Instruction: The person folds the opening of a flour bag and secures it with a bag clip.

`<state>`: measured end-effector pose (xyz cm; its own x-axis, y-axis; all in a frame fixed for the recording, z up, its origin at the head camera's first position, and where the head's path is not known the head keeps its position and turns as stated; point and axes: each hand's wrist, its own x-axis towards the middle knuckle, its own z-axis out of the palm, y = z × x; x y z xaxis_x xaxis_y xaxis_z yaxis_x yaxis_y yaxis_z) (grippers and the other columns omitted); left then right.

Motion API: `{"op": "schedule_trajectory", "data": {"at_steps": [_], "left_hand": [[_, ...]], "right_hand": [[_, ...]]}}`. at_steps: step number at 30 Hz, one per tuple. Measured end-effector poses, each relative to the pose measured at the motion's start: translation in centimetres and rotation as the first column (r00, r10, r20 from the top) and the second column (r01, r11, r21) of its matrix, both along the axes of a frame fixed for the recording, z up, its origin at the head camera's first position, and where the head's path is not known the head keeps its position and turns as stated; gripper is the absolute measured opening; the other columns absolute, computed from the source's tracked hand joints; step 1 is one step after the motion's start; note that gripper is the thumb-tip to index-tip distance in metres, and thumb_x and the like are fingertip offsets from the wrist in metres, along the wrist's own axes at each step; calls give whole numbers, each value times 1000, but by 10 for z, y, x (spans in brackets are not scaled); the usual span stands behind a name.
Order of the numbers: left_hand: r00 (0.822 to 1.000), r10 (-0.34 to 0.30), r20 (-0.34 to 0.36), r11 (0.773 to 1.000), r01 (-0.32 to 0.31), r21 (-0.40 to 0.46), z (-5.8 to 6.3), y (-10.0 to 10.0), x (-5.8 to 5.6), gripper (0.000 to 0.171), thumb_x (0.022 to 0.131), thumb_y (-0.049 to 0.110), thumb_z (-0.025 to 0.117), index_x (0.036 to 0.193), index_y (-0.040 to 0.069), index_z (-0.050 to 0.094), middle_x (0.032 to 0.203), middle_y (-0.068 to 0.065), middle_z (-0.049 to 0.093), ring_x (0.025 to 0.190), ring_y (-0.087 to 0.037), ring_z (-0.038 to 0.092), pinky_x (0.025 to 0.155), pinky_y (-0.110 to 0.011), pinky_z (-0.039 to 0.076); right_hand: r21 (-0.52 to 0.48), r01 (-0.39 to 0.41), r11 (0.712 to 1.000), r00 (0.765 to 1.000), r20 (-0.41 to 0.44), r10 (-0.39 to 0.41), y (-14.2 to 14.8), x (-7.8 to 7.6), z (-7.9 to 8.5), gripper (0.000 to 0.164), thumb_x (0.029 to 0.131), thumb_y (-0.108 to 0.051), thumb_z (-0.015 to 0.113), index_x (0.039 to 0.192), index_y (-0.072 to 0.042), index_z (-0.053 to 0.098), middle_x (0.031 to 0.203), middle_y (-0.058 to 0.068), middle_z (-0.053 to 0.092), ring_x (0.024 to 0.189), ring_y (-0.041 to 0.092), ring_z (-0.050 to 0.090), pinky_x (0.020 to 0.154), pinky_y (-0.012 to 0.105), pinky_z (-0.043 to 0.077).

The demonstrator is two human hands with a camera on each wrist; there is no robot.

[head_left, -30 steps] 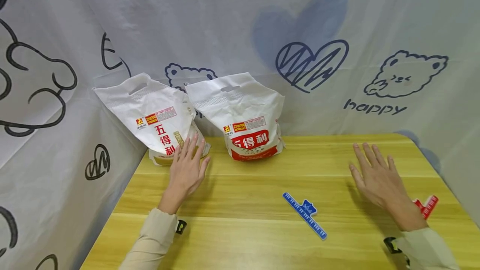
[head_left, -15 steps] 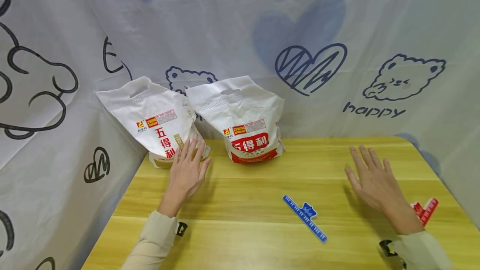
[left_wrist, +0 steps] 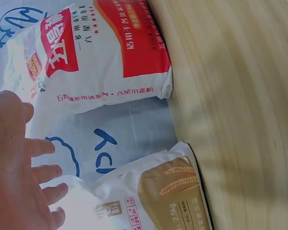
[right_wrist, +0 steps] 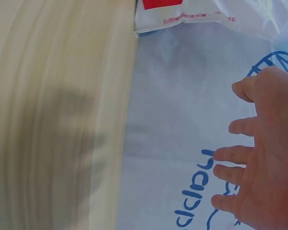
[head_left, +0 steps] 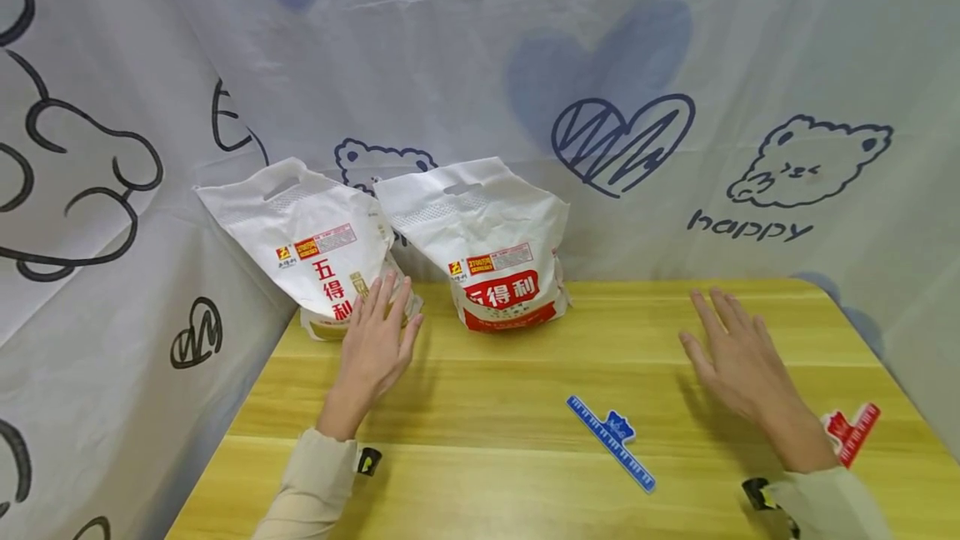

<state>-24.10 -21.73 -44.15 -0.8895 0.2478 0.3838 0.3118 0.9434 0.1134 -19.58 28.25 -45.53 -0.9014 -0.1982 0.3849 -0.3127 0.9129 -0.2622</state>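
My left hand (head_left: 375, 350), fingers extended and holding nothing, hovers before the gold-trimmed white flour bag (head_left: 307, 232), overlapping its lower part in the head view. Beside that bag stands a second white flour bag (head_left: 495, 232) with a red label, also seen in the left wrist view (left_wrist: 86, 52). Over the right part of the table my right hand (head_left: 738, 361) is held palm down with fingers spread and nothing in it. A blue ruler-like clip (head_left: 611, 440) lies on the table between the hands. Partly behind the right forearm is a similar red clip (head_left: 855, 433).
The wooden table (head_left: 495, 407) has a back edge against a grey-white curtain (head_left: 450, 48) printed with hearts and bears. The curtain also closes off the left side. Black bands sit at both cuffs.
My right hand has drifted left, showing more of the red clip. The left hand has stayed almost in place. The whole head view has shifted slightly downward in the frame.
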Motion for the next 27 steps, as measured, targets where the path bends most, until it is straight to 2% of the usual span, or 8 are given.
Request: {"op": "schedule_trajectory", "data": {"at_steps": [4,8,14,17,21,27], "left_hand": [[999,-22,-23,999,23,43,1,5,1,62,110,42,36,162,9,29,168,-17,22,153,-39,22,122,-58,15],[998,-49,-38,995,53,90,2,13,1,62,110,43,35,161,8,30,168,-16,20,154,-37,19,122,-57,15],[994,-70,-82,979,84,187,5,26,6,57,109,39,41,158,9,37,167,-16,25,154,-34,21,124,-53,13],[990,-72,-121,968,99,232,5,32,7,54,108,36,47,155,9,43,165,-16,29,152,-35,25,123,-52,16],[982,-92,-162,956,133,260,3,38,8,52,107,33,51,152,9,47,163,-15,33,150,-35,30,122,-51,22],[976,-103,-192,947,155,281,0,48,8,49,106,31,54,151,9,50,161,-15,36,149,-34,33,122,-49,23]], "right_hand": [[-31,-38,999,997,-62,36,-7,-2,5,63,105,-29,52,157,2,32,157,34,31,142,56,30,113,71,20],[-54,-91,994,987,-135,83,-20,-6,10,62,102,-24,59,153,3,38,155,33,36,138,56,36,113,68,26],[-82,-128,988,983,-147,115,-43,-13,14,62,101,-23,62,155,-1,39,154,31,38,137,55,39,110,68,31],[-89,-136,987,981,-151,122,-53,-16,17,61,100,-23,63,153,-1,41,155,30,39,138,53,39,109,68,33],[-92,-152,984,977,-167,135,-64,-19,19,58,99,-21,64,151,-1,44,154,28,40,138,50,40,108,67,35],[-96,-167,981,974,-171,149,-74,-26,21,58,99,-20,66,151,-3,46,155,26,41,139,48,41,109,66,36]]}}
